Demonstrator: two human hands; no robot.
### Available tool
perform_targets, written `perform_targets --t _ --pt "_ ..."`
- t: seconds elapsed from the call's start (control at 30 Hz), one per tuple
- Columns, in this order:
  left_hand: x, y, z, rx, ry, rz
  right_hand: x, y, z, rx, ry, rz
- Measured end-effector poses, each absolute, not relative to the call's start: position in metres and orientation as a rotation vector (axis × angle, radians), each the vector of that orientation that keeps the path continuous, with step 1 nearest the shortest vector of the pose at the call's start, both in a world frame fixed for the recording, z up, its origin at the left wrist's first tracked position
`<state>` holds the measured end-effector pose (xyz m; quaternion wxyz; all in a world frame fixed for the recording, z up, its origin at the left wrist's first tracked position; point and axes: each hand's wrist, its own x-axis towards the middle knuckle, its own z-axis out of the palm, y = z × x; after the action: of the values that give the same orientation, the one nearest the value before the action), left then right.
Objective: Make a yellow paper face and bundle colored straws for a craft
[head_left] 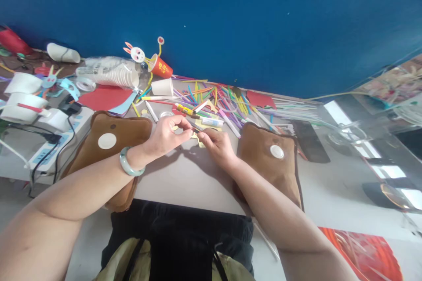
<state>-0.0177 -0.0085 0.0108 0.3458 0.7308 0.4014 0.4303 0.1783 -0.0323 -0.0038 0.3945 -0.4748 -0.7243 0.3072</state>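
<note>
My left hand (169, 135), with a pale green bangle on its wrist, is closed in a pinch over the middle of the table. Facing it, my right hand (217, 145) is closed too, thumb pressed towards the fingertips. A thin dark object (197, 128) shows between the fingertips of both hands, too small to name. Just beyond lie a yellow glue tube or marker (185, 109), a white capped marker (212, 121) and a pink-and-white marker (230, 124). Pale yellow paper scraps (200, 142) lie under the hands.
Brown cushion-like pads lie left (123, 136) and right (260, 149) of the hands. Colourful pipe cleaners (211, 94) spread along the blue wall (211, 22). Behind stand paper cups (114, 72) and a red cup (161, 66). A power strip (49, 149) with cords lies left; a dark phone (310, 140) right.
</note>
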Motion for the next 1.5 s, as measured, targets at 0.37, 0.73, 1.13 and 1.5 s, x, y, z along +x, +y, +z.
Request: perform_targets --t 0.37,0.73,1.13,1.5 --pt "-0.018 -0.009 0.011 1.917 1.044 1.112 0.18 -0.032 -0.004 -1.179 -1.861 0.769" --pt "-0.018 -0.009 0.01 1.912 1.019 1.127 0.181 -0.032 -0.004 -1.159 -1.847 0.81" --pt "-0.015 -0.009 0.018 1.659 1.049 1.01 0.178 -0.03 -0.007 -1.196 -1.517 1.049" --pt "-0.011 -0.008 0.011 1.54 1.036 0.938 0.166 -0.033 -0.006 -1.037 -1.032 1.595"
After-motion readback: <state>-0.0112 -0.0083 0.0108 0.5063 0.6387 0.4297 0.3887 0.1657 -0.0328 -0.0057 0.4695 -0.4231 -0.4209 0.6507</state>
